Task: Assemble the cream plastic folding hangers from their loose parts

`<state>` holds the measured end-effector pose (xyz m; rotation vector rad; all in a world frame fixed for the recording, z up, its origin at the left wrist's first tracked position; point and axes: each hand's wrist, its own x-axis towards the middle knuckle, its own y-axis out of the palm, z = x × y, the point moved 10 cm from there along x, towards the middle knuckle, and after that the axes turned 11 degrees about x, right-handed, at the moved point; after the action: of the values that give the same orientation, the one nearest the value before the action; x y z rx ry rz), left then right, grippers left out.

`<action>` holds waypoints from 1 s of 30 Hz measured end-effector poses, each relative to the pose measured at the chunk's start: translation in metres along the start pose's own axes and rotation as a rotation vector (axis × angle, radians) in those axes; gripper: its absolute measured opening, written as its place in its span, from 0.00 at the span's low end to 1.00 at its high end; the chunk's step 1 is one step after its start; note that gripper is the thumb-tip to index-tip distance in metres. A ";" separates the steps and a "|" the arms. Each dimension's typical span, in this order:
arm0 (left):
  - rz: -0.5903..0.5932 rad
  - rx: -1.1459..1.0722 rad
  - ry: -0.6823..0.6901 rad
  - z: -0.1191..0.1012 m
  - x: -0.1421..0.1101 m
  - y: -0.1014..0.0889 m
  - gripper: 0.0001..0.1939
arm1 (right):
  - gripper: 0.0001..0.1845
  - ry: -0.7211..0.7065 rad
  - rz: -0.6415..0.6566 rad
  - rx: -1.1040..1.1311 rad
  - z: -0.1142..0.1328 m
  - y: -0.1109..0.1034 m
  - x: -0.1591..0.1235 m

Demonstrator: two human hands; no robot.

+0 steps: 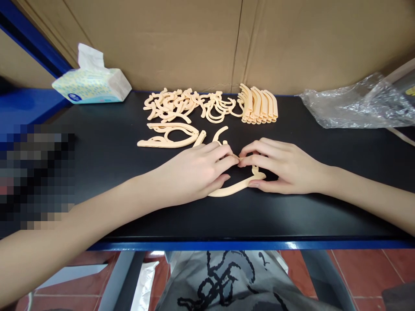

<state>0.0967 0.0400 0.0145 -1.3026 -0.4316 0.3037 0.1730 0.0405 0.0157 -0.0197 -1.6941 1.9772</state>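
Note:
A cream plastic folding hanger (231,189) lies partly under both hands near the middle of the black table. The fingers of my left hand (212,166) are bent over its left and far side, partly hiding it. From the right, my right hand (280,166) meets them, its fingertips pinching the hanger close to the left fingertips. My right thumb rests at the curved arm's right end. Just beyond my left hand, more cream pieces (199,138) stick out. Left of these lies a folded cream hanger (155,143).
Loose cream hanger parts (186,101) are heaped at the back, beside a neat stack of curved hanger arms (257,106). A tissue pack (92,86) stands back left; a clear plastic bag (353,103) lies back right. Cardboard (181,43) walls the rear. The table's blue edge (227,245) runs in front.

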 end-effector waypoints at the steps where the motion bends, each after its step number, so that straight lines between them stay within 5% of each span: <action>1: 0.000 0.001 0.002 0.000 0.000 0.000 0.15 | 0.19 0.001 0.001 0.002 0.000 0.000 0.000; 30: 0.014 0.029 -0.003 0.000 0.000 0.001 0.15 | 0.18 0.009 0.010 -0.002 0.000 0.000 0.000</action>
<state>0.0968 0.0398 0.0134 -1.2778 -0.4190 0.3228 0.1729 0.0408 0.0157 -0.0379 -1.6940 1.9799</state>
